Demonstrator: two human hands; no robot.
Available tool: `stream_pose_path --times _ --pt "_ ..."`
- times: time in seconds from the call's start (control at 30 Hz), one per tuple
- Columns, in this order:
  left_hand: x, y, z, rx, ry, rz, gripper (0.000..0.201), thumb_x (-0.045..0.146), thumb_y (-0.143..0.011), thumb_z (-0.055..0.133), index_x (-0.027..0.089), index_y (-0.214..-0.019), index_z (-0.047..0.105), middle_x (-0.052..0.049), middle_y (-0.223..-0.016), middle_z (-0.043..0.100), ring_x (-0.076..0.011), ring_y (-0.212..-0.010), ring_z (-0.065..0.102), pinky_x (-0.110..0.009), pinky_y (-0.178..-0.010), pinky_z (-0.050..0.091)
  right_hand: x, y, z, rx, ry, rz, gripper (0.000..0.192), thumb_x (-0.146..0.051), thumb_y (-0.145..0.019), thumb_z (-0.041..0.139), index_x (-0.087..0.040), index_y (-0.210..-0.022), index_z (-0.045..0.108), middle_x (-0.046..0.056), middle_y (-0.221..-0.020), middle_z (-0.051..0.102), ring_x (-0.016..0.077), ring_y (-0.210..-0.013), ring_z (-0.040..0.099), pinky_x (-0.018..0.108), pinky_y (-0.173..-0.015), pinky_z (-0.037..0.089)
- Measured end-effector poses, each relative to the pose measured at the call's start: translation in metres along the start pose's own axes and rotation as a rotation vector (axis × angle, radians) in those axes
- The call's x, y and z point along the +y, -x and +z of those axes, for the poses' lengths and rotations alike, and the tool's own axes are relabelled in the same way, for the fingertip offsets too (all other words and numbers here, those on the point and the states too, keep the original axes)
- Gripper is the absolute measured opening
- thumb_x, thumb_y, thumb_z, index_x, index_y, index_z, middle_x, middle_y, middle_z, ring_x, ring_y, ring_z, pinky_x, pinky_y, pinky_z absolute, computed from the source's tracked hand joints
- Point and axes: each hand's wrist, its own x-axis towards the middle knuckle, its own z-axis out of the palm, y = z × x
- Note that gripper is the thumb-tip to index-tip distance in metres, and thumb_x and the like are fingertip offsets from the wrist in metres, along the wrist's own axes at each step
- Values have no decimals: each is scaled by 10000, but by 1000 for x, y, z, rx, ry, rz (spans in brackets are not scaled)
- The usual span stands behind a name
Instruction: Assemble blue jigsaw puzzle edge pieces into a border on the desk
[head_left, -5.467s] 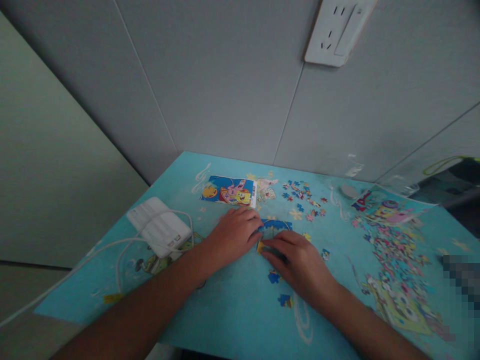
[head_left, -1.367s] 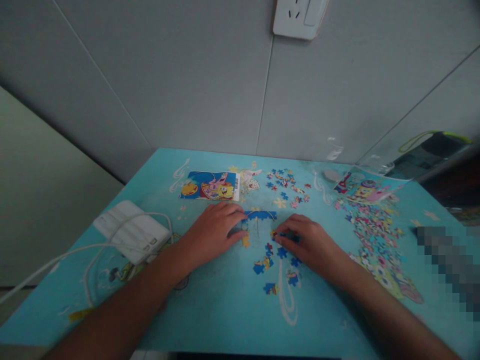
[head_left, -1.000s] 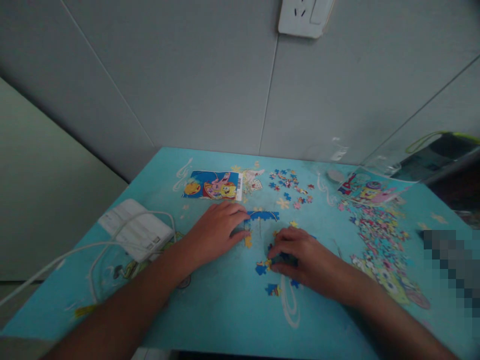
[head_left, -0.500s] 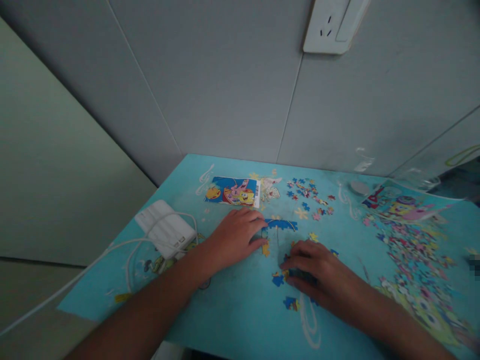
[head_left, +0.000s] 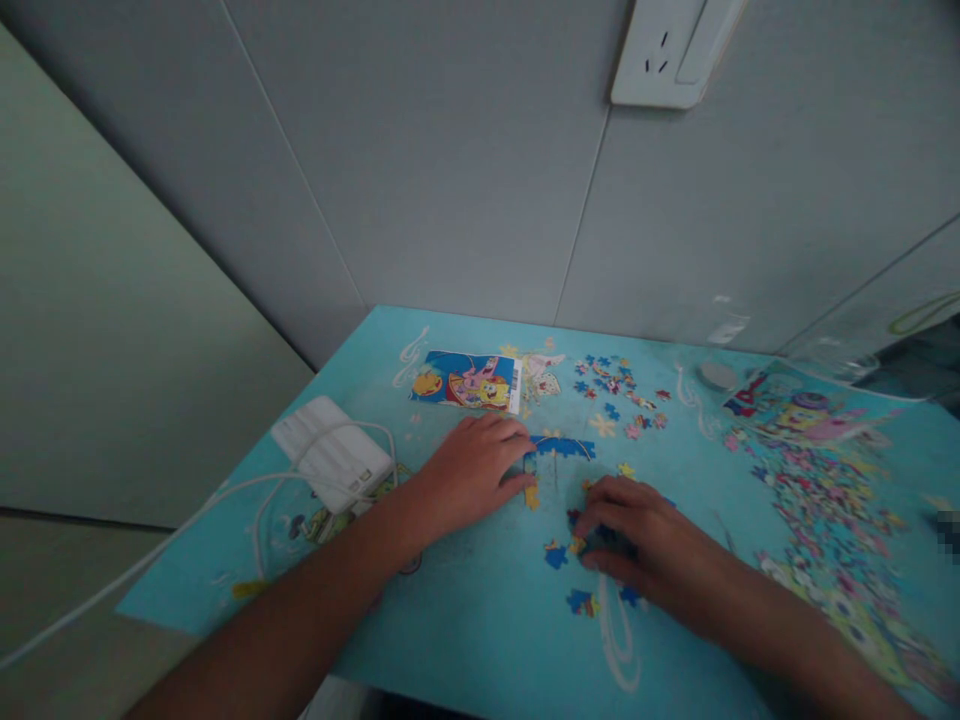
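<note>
My left hand (head_left: pixel 484 465) lies flat on the table at the left end of a joined blue puzzle strip (head_left: pixel 566 448), its fingers stretched and its thumb apart. A short column of joined pieces, with a yellow piece (head_left: pixel 532 496) at its lower end, runs down beside the thumb. My right hand (head_left: pixel 634 525) hovers low over loose puzzle pieces, fingers curled and thumb apart from them; no piece shows gripped. A blue-and-yellow piece (head_left: pixel 556 555) lies left of its fingertips, and another loose piece (head_left: pixel 582 602) lies nearer me. The palm hides some pieces.
Behind my left hand lies a picture card (head_left: pixel 469 382). A small group of pieces (head_left: pixel 606 375) is at the back, and a large pile (head_left: pixel 832 520) spreads at right near a picture sheet (head_left: pixel 810 405). A white power bank (head_left: pixel 330 450) with a cable sits left.
My right hand has shifted slightly to the right, its fingertips drawing away from the blue-and-yellow piece. The left hand stays in place.
</note>
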Motion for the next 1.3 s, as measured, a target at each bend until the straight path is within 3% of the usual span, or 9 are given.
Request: stream_pose_path --times 0.27,0.47,0.67,0.9,1.0,1.1,1.3 --pt "1 0 -1 9 4 -1 331 418 -944 586 241 -1221 618 -68 -1209 615 -257 -1160 541 -443 -1023 411 5 -1 4 18 13 17 121 -336 -874 710 -263 -967 690 51 -1055 626 227 -1002 600 394 -934 472" --pt "1 0 -1 -6 0 -1 339 412 -940 594 233 -1228 615 -65 -1218 614 -257 -1167 536 -447 -1033 405 -2 1 -2 -1 8 -23 251 -347 -913 662 -306 -1161 658 61 -1181 598 231 -1114 570 387 -984 448" --pt "1 -1 -1 -15 -2 -3 333 417 -945 585 232 -1220 621 -66 -1213 612 -260 -1162 535 -443 -1027 408 -6 -1 -4 -29 17 -21 132 -297 -931 638 -294 -1051 692 40 -1108 603 202 -1025 590 371 -940 455" --pt "1 0 -1 -7 -1 -3 335 415 -941 593 233 -1221 620 -66 -1204 611 -255 -1152 537 -437 -1021 409 3 -4 3 39 -14 -7 105 -250 -852 738 -254 -942 684 24 -1007 655 203 -964 603 363 -901 441" --pt "1 0 -1 -12 -2 -5 334 415 -946 585 231 -1223 619 -65 -1200 612 -254 -1150 537 -433 -1021 409 -3 -7 4 65 -84 -19 35 -214 -886 696 -248 -888 687 -3 -905 677 169 -885 613 317 -841 446" --pt "2 -1 -2 -14 -4 -6 342 416 -943 589 226 -1226 618 -67 -1197 613 -257 -1152 534 -432 -1022 409 -12 -13 10 141 -171 25 83 -195 -914 656 -254 -892 709 -19 -866 697 144 -830 626 280 -789 454" --pt "1 0 -1 -14 -11 -3 327 380 -924 621 228 -1213 621 -69 -1195 609 -260 -1157 528 -436 -1019 411 -26 -33 30 247 -199 109 69 -196 -883 694 -253 -861 728 -38 -823 721 141 -776 642 271 -746 455"
